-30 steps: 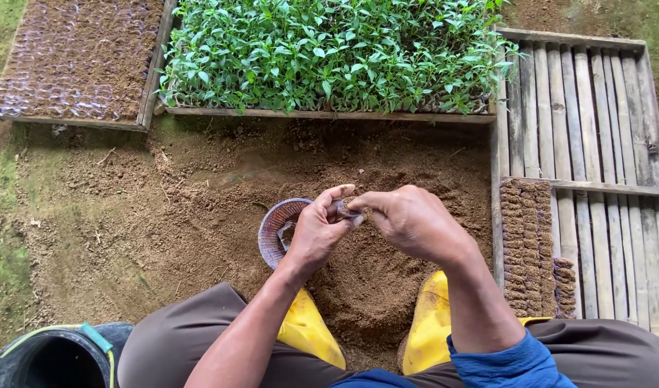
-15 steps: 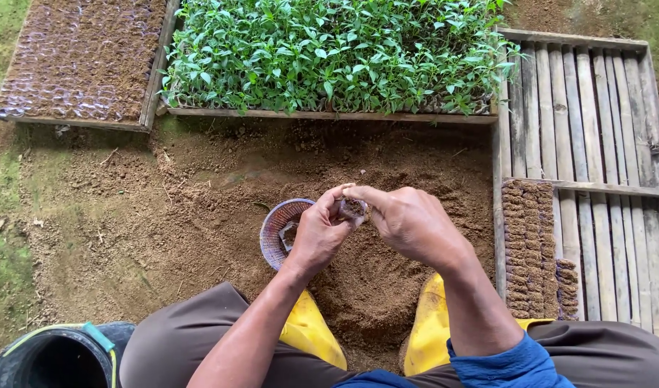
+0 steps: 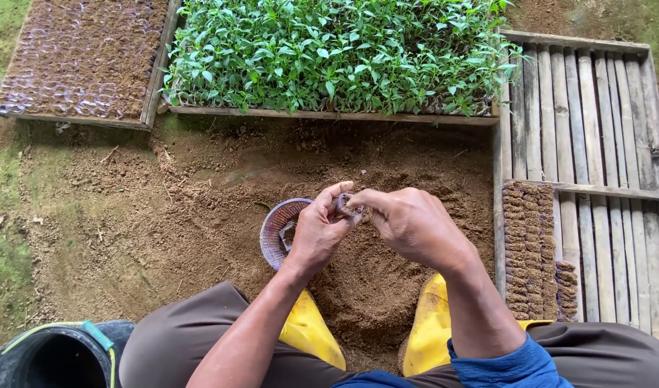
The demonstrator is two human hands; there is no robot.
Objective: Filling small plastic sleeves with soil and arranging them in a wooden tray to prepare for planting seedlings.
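Note:
My left hand (image 3: 316, 233) and my right hand (image 3: 410, 225) meet above a mound of loose brown soil (image 3: 387, 266). Between their fingertips they pinch a small clear plastic seedling bag (image 3: 347, 207) filled with soil. A small purple-rimmed basket (image 3: 275, 230) sits on the ground just left of my left hand, partly hidden by it. My yellow boots (image 3: 311, 332) flank the soil pile below.
A bed of green seedlings (image 3: 329, 50) lies at the top, a tray of soil-filled bags (image 3: 78, 57) at top left. Bamboo slats (image 3: 595, 144) on the right carry rows of filled bags (image 3: 527, 244). A dark bucket (image 3: 56, 356) stands at bottom left.
Both hands stay in place above the soil; the fingers shift slightly around the little bag, which opened a bit half a second ago and is pinched closer now.

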